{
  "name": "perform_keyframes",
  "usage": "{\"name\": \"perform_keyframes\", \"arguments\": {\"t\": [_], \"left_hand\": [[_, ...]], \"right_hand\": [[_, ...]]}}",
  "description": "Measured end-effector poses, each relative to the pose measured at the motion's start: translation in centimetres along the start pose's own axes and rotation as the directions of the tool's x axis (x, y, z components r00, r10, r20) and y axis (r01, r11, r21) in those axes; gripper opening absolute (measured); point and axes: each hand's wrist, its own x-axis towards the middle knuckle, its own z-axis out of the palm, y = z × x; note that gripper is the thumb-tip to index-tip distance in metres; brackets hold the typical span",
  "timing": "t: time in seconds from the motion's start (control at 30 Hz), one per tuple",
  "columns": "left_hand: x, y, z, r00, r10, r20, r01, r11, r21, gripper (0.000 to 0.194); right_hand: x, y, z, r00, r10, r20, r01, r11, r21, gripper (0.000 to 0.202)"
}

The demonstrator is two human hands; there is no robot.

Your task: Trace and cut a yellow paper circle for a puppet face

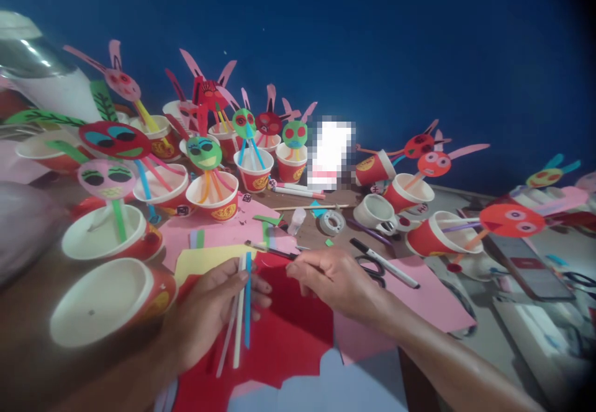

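Observation:
My left hand (209,313) holds several thin straws between thumb and fingers: a blue straw (248,300), a white straw (239,319) and a pale, narrower one. My right hand (330,278) is just to the right, its fingertips pinched together over red paper (298,313); whatever they grip is hidden. A slim dark pen (272,250) runs behind the right fingers, and I cannot tell whether they touch it. An undecorated paper cup (100,303) lies tilted beside my left wrist. Pink paper (419,300) lies under my right forearm with a black-and-white marker (386,263) on it.
Red paper cups with paper-faced straw figures line the back and both sides, including a green-faced figure (203,152) and an orange-faced one (512,220). A tape roll (332,222), white mug (375,213), scissors (372,269) and phone (531,266) lie around. A blue wall (372,46) rises behind.

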Motion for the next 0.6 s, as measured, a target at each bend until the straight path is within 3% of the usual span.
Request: {"name": "perform_keyframes", "arguments": {"t": [0.07,0.17,0.3,0.6], "left_hand": [[0.0,0.1,0.0,1.000,0.001,-0.019,-0.001,1.000,-0.017,0.013],[0.1,0.1,0.0,1.000,0.006,-0.020,-0.006,1.000,-0.029,0.011],[0.0,0.1,-0.2,0.998,0.050,0.030,-0.048,0.998,-0.042,0.008],[-0.4,0.4,-0.1,1.000,-0.004,0.001,0.004,1.000,-0.019,0.010]], "right_hand": [[-0.1,0.2,-0.2,1.000,-0.023,0.020,0.025,0.989,-0.143,0.041],[-0.1,0.7,0.3,0.998,-0.056,0.006,0.056,0.970,-0.239,0.026],[-0.1,0.9,1.3,0.999,-0.046,0.007,0.046,0.972,-0.232,0.016],[-0.6,0.3,1.8,0.999,-0.043,-0.014,0.040,0.990,-0.133,0.034]]}}
